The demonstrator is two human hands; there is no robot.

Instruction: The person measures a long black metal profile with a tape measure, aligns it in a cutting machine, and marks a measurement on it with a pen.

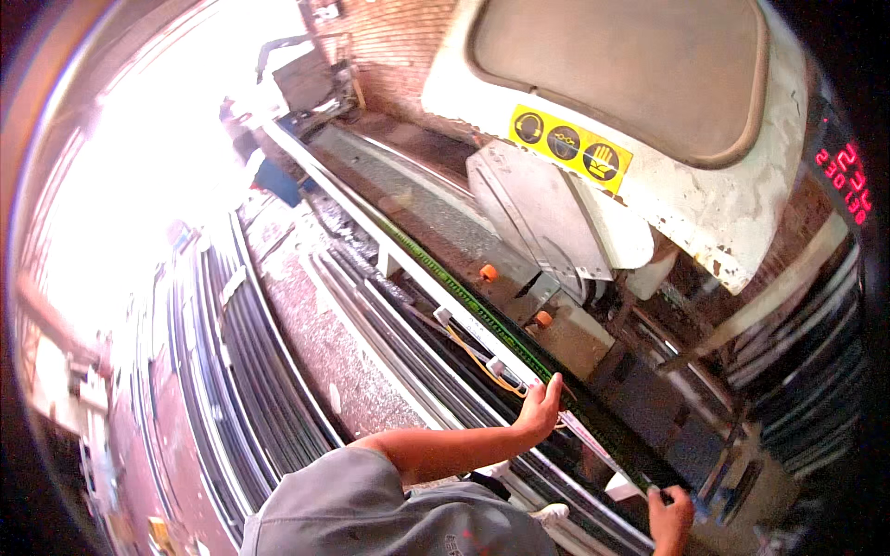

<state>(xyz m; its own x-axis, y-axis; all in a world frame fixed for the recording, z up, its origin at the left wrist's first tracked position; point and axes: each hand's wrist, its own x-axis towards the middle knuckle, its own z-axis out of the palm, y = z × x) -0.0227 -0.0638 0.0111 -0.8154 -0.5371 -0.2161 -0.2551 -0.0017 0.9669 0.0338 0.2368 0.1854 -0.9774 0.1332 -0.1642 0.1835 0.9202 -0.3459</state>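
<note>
A long, dark profile bar [496, 324] with green markings along its top runs diagonally from the far left to the near right. My left hand [540, 410] rests against the near edge of this bar, fingers stretched up along it. At the bar's near right end, my right hand [669, 515] has its fingers bent round the edge; its underside is hidden. Just left of the bar, an orange cable [477, 350] hangs beside small white fittings [496, 366].
A white saw guard [593, 120] with a yellow safety sticker [570, 146] overhangs the bar's far side. Orange knobs [489, 272] sit on the machine bed. Long dark profiles [250, 361] lie on the floor at left; more stock [802, 371] is stacked at right.
</note>
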